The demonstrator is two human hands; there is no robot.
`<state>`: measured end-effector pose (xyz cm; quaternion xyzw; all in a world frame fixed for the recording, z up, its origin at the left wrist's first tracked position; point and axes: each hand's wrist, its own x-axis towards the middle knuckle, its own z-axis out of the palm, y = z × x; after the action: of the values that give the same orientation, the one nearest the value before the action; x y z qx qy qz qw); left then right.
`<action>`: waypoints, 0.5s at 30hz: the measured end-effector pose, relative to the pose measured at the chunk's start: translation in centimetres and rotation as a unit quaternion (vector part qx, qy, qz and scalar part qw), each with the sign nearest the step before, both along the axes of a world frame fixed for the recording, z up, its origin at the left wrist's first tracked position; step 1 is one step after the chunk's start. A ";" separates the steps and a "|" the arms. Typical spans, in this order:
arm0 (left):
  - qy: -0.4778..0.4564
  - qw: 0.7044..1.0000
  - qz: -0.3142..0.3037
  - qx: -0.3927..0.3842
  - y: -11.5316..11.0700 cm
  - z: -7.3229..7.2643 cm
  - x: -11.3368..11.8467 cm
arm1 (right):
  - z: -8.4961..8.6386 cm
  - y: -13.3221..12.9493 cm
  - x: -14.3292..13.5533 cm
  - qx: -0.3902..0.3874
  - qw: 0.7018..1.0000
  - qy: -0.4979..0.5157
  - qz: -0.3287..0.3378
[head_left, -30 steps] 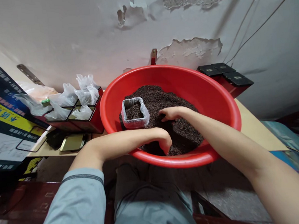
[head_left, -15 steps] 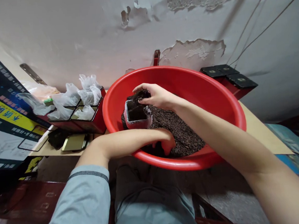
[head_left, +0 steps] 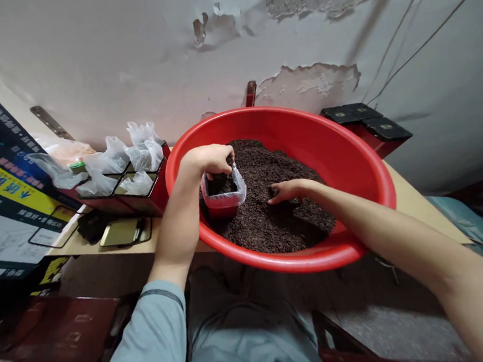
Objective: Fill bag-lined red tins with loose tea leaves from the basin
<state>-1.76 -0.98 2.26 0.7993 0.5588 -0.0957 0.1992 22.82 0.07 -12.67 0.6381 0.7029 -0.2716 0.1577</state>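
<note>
A large red basin [head_left: 357, 166] holds a heap of dark, loose leaf-like material [head_left: 257, 224]. Inside it at the left stands a red square tin [head_left: 222, 209] lined with a clear plastic bag [head_left: 241, 186], with dark material in it. Over the tin's mouth is my left hand [head_left: 215, 159], its fingers curled down and closed on some of the dark material. My right hand [head_left: 288, 191] rests in the heap right of the tin, fingers apart at its surface; part of the hand is sunk in shadow.
Several red tins [head_left: 153, 193] with plastic liners stand left of the basin. Near them lie a gold lid [head_left: 120, 233] and a printed box [head_left: 11, 182]. Black-lidded tins [head_left: 382, 129] are at the back right. Behind rises a peeling wall [head_left: 132, 61].
My left hand has moved from the heap up over the tin. My right hand has left the tin and gone down right into the heap. The dark material now sits lower in the tin.
</note>
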 end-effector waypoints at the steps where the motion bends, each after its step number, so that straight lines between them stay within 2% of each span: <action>1: -0.015 1.000 0.012 -0.016 0.5 -0.5 -0.4 | -0.3 -0.5 -1.0 -0.013 1.000 -0.004 -0.011; 3: -0.064 0.997 0.028 -0.023 1.3 -1.4 -0.9 | -0.5 -1.4 -3.1 0.000 1.000 -0.025 -0.014; 5: -0.114 0.992 0.054 0.000 1.6 -1.9 -1.2 | -0.5 -2.1 -4.5 0.048 0.998 -0.038 0.008; 8: -0.175 0.978 0.112 0.007 1.7 -1.9 -1.8 | 0.5 -2.4 -4.6 0.048 0.998 0.011 0.036; 11: -0.225 0.965 0.132 -0.018 2.0 -1.9 -2.3 | 2.6 -1.9 -3.7 0.013 0.995 0.094 0.045; 15: -0.255 0.957 0.132 0.045 2.6 -2.2 -2.6 | 6.8 -1.2 -3.8 0.037 0.973 0.226 0.035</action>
<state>-4.37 1.63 0.03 0.7245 0.5938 0.1637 0.3094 18.99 -1.12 -5.90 0.5408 0.7516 -0.3771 -0.0200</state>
